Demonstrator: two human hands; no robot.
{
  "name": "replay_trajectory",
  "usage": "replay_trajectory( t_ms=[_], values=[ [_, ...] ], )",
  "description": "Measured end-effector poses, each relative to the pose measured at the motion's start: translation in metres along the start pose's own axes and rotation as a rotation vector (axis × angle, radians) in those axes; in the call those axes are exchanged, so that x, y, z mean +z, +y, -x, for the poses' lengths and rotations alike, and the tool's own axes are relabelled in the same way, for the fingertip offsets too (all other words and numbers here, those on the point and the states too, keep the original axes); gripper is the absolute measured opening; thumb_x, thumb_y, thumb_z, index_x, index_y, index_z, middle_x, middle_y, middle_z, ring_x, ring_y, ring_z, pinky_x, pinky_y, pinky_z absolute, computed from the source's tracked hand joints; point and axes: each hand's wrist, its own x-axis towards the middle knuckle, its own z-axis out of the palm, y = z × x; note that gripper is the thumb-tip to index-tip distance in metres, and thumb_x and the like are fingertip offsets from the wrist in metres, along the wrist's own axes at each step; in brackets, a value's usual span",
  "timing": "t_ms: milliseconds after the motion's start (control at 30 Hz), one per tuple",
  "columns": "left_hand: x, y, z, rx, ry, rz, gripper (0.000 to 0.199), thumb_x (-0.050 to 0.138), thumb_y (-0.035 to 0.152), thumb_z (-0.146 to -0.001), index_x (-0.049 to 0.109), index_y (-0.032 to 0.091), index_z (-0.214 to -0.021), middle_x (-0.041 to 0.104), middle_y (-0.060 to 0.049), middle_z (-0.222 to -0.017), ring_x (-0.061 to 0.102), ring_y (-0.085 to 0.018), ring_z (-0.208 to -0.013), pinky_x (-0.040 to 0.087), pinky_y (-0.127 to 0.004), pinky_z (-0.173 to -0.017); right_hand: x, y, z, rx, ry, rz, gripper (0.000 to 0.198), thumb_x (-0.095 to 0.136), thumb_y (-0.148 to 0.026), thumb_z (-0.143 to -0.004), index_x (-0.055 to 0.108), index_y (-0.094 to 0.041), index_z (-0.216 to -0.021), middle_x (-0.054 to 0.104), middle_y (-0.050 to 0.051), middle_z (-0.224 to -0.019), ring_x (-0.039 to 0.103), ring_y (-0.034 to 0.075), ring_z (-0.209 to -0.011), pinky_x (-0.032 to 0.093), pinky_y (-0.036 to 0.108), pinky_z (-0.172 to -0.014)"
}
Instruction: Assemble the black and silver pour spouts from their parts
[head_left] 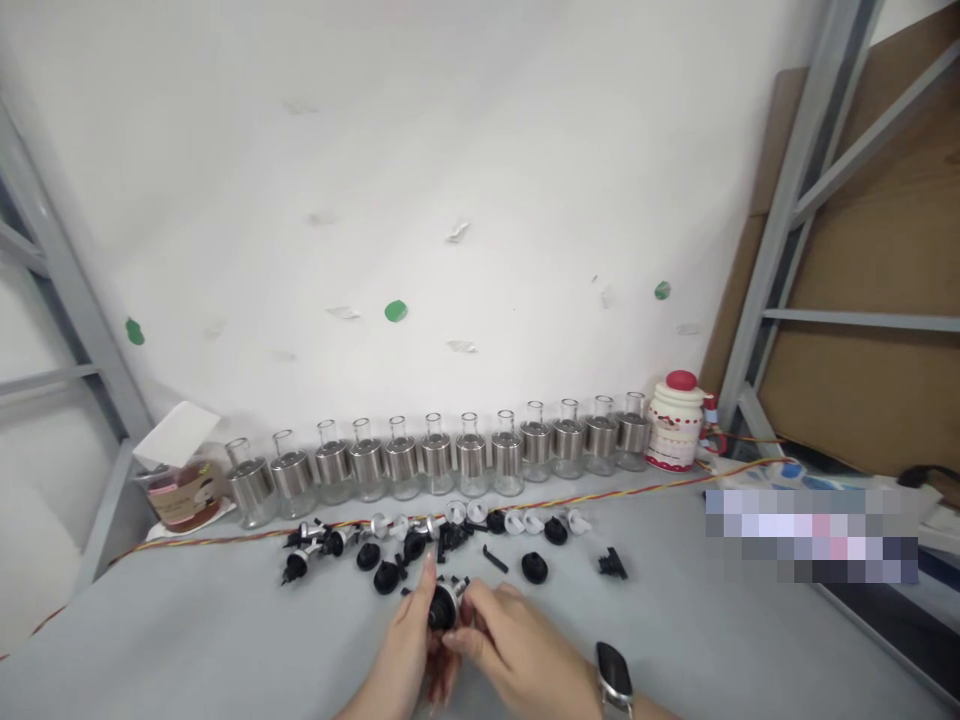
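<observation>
Near the front middle of the grey table, my left hand [409, 625] is closed around a black and silver bottle pourer top [442, 608], its thumb pointing up along the side. The fingers of my right hand [514, 640] pinch the same piece from the right. Part of it is hidden by my fingers. Just beyond my hands lie loose parts: black round caps [534, 568], clear-white discs [514, 522], a thin black strip [495, 558] and a black fitting [612, 563]. Assembled-looking black and silver tops [298, 562] are grouped on the left.
A row of several glass bottles with steel sleeves [472, 456] lines the wall. A labelled jar [184, 495] stands left of it, a cream canister with a red lid [673, 425] right. A red and yellow twisted wire [645, 490] crosses the table [712, 620]. Grey metal posts [780, 210] flank both sides.
</observation>
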Motion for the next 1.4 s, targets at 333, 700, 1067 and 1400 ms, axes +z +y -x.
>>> replay_trajectory(
  t_ms=[333, 700, 1067, 1400],
  values=[
    [-0.002, 0.000, 0.009, 0.341, 0.060, -0.431, 0.059, 0.022, 0.061, -0.077, 0.048, 0.018, -0.045, 0.038, 0.004, -0.031, 0.038, -0.011, -0.031, 0.027, -0.021, -0.035, 0.010, 0.010, -0.002, 0.009, 0.052, -0.013, 0.023, 0.026, -0.028, -0.090, 0.040, -0.021, -0.074, 0.056, -0.001, -0.072, 0.049, 0.013, -0.067, 0.033, 0.022, -0.061],
    [-0.004, 0.000, 0.010, 0.437, -0.161, -0.443, 0.042, 0.029, 0.056, -0.079, 0.047, 0.018, -0.074, 0.047, 0.004, -0.046, 0.041, -0.009, -0.036, 0.031, -0.019, -0.036, 0.012, 0.017, -0.006, 0.108, 0.115, -0.313, 0.028, 0.031, -0.036, -0.088, 0.037, -0.020, -0.066, 0.041, -0.006, -0.057, 0.040, 0.010, -0.055, 0.031, 0.020, -0.052],
    [-0.001, -0.009, 0.008, 0.360, -0.120, -0.214, 0.045, 0.038, 0.058, -0.075, 0.052, 0.017, -0.085, 0.048, 0.004, -0.046, 0.041, -0.011, -0.039, 0.031, -0.021, -0.037, 0.010, 0.006, -0.001, 0.092, 0.068, -0.486, 0.028, 0.031, -0.044, -0.087, 0.037, -0.021, -0.074, 0.046, -0.004, -0.061, 0.045, 0.011, -0.058, 0.035, 0.020, -0.053],
    [0.002, -0.005, 0.008, 0.295, -0.144, -0.175, 0.049, 0.037, 0.061, -0.073, 0.050, 0.017, -0.058, 0.046, 0.004, -0.035, 0.040, -0.009, -0.030, 0.029, -0.020, -0.033, 0.015, 0.009, -0.001, 0.120, 0.082, -0.504, 0.031, 0.028, -0.044, -0.088, 0.038, -0.021, -0.070, 0.040, -0.006, -0.054, 0.039, 0.009, -0.051, 0.031, 0.020, -0.049]
  ],
)
